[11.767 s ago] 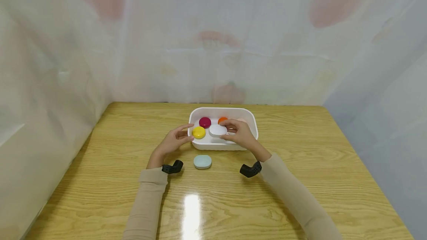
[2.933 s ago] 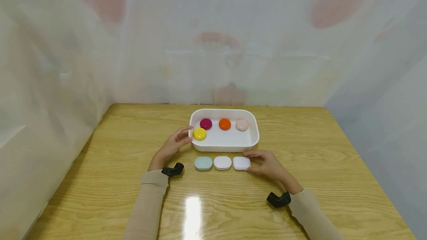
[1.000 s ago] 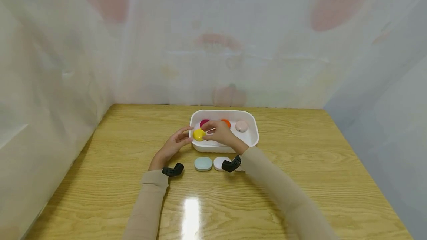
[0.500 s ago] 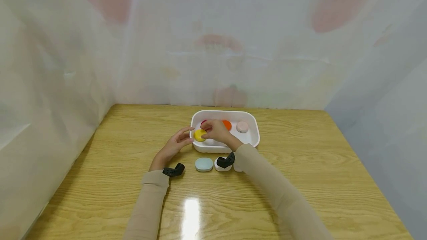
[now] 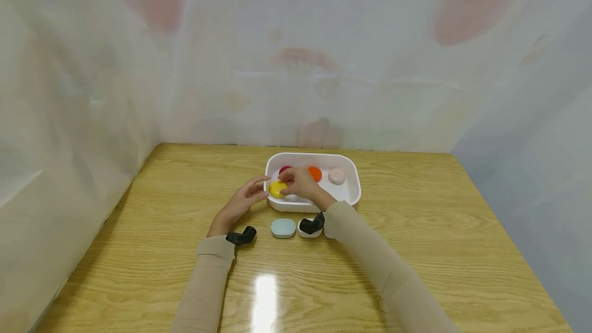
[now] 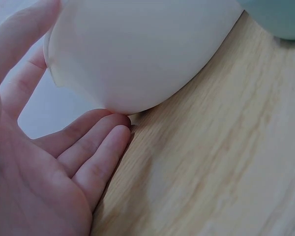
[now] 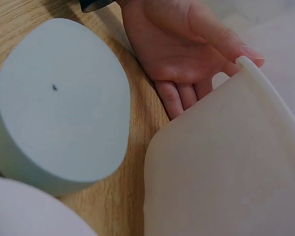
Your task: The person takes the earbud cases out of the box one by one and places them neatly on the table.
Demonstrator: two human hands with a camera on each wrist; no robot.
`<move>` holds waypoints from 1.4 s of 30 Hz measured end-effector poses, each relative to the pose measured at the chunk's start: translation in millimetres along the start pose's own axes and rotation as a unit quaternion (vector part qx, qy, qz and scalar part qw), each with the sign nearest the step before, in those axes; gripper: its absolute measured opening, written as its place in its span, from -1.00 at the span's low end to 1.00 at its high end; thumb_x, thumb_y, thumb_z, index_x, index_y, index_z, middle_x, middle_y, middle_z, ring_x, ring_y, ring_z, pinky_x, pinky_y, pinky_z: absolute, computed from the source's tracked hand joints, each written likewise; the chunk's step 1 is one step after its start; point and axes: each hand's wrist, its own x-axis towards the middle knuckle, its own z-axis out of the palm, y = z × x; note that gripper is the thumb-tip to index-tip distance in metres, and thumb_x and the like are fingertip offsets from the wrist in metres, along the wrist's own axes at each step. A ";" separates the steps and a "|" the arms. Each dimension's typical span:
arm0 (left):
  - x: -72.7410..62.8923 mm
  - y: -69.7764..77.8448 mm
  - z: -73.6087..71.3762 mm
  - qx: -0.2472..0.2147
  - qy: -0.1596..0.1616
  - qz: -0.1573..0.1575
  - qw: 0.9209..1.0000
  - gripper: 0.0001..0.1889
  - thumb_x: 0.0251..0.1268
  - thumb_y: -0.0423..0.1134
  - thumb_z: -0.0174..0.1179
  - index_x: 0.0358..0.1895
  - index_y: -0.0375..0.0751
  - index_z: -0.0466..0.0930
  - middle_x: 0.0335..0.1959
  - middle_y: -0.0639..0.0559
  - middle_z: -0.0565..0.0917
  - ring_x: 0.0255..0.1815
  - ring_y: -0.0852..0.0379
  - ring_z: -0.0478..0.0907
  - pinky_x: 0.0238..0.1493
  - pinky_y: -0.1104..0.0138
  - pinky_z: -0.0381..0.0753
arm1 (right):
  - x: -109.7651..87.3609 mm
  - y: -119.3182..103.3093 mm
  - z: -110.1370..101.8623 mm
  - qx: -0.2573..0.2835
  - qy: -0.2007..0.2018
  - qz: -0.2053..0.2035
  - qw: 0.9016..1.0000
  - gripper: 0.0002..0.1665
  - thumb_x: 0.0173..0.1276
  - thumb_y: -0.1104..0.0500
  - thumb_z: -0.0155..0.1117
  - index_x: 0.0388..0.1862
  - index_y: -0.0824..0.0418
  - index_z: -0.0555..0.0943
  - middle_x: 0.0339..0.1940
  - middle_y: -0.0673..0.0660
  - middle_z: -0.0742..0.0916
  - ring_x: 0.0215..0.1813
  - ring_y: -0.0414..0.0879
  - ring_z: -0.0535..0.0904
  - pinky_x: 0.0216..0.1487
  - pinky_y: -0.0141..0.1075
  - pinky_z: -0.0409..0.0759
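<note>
In the head view, my right hand (image 5: pixel 301 183) reaches into a white plastic bin (image 5: pixel 305 207) and pinches a round, glossy yellow case (image 5: pixel 278 189) at its near left corner. The case sits low in the bin. At the bin's left end is my left hand (image 5: pixel 240 202), fingers spread and fairly straight. The left wrist view has its fingertips (image 6: pixel 119 120) against the bin's outer wall (image 6: pixel 152 54), and in the right wrist view its thumb (image 7: pixel 231 44) lies on the rim. My right fingers are outside both wrist views.
Inside the bin are a dark red case (image 5: pixel 285 169), partly hidden, an orange case (image 5: pixel 315 173) and a pale pink one (image 5: pixel 336 176). In front stand a pale green oval case (image 5: pixel 283 228) and a white oval case (image 5: pixel 310 235). Another white case (image 5: pixel 329 232) is mostly behind the right sleeve.
My right hand first takes white cases out of the bin to a row in front, then moves to the yellow case and closes on it. My left hand stays at the bin's left end.
</note>
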 end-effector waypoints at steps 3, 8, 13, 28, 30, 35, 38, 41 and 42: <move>0.4 -0.8 -0.4 0.002 -0.001 0.001 1.000 -0.44 0.39 -0.07 0.14 0.42 0.06 0.23 0.45 -0.22 0.31 0.47 -0.18 0.25 0.46 -0.10 0.25 | -0.1 0.2 0.0 -0.003 -0.003 -0.001 1.000 -0.55 0.03 0.35 0.50 -0.04 0.38 0.64 -0.03 0.31 0.75 0.03 0.12 0.67 0.17 -0.15 0.63; 1.0 -1.2 -1.1 -0.005 -0.006 0.003 1.000 -0.44 0.40 -0.08 0.12 0.42 0.06 0.22 0.46 -0.22 0.29 0.48 -0.19 0.24 0.46 -0.12 0.23 | 2.1 -1.5 1.3 -0.016 -0.018 -0.009 1.000 -0.52 0.01 0.38 0.50 -0.02 0.38 0.63 -0.02 0.31 0.74 0.05 0.11 0.66 0.19 -0.17 0.61; 1.8 -0.1 -1.8 -0.011 -0.004 0.004 1.000 -0.46 0.41 -0.12 0.12 0.41 0.05 0.23 0.46 -0.24 0.29 0.48 -0.20 0.23 0.47 -0.11 0.22 | 5.5 -1.5 2.4 -0.038 -0.047 0.003 0.998 -0.49 0.01 0.37 0.51 0.02 0.32 0.63 0.04 0.24 0.73 0.08 0.07 0.64 0.22 -0.20 0.60; 2.6 0.3 -1.2 -0.001 -0.002 0.007 1.000 -0.45 0.40 -0.11 0.13 0.42 0.02 0.23 0.44 -0.25 0.30 0.47 -0.21 0.25 0.46 -0.11 0.24 | 3.8 -0.2 -0.1 -0.056 -0.065 0.000 0.996 -0.48 0.03 0.34 0.51 0.04 0.29 0.64 0.05 0.21 0.73 0.08 0.05 0.63 0.21 -0.20 0.60; 2.5 0.3 -0.8 -0.002 -0.003 0.007 1.000 -0.45 0.40 -0.10 0.14 0.41 0.03 0.24 0.45 -0.24 0.30 0.47 -0.21 0.25 0.46 -0.11 0.24 | 2.0 -0.9 -1.7 -0.048 -0.056 -0.008 0.997 -0.48 0.01 0.34 0.52 0.02 0.31 0.64 0.04 0.23 0.74 0.07 0.07 0.64 0.21 -0.20 0.61; 1.2 -0.1 -0.6 -0.005 0.002 -0.003 1.000 -0.45 0.39 -0.09 0.14 0.40 0.07 0.25 0.45 -0.20 0.30 0.48 -0.19 0.23 0.47 -0.12 0.21 | -2.8 -1.8 -6.6 -0.023 -0.039 -0.029 0.999 -0.48 0.03 0.32 0.51 0.03 0.35 0.62 0.05 0.27 0.73 0.10 0.09 0.65 0.23 -0.20 0.60; 1.0 -1.1 -1.1 -0.003 0.005 -0.010 1.000 -0.45 0.38 -0.07 0.15 0.40 0.10 0.25 0.46 -0.17 0.29 0.50 -0.17 0.22 0.48 -0.13 0.20 | -7.4 -3.1 -11.8 0.015 -0.015 -0.041 0.999 -0.46 0.03 0.34 0.50 0.04 0.40 0.60 0.07 0.32 0.70 0.11 0.14 0.64 0.22 -0.16 0.61; 1.6 -1.8 -1.6 0.000 0.005 -0.011 1.000 -0.44 0.37 -0.03 0.16 0.39 0.12 0.26 0.47 -0.16 0.28 0.51 -0.17 0.20 0.48 -0.13 0.19 | -14.3 -5.3 -17.8 0.063 0.009 -0.049 0.997 -0.46 0.02 0.37 0.49 0.04 0.42 0.59 0.09 0.35 0.68 0.13 0.18 0.63 0.21 -0.08 0.60; 1.5 -1.7 -1.7 0.001 0.006 -0.013 1.000 -0.44 0.36 -0.02 0.17 0.39 0.12 0.26 0.47 -0.16 0.28 0.51 -0.17 0.21 0.48 -0.13 0.19 | -17.3 -6.2 -19.6 0.075 0.014 -0.055 0.996 -0.46 0.02 0.37 0.49 0.05 0.43 0.59 0.09 0.36 0.67 0.13 0.19 0.63 0.21 -0.05 0.60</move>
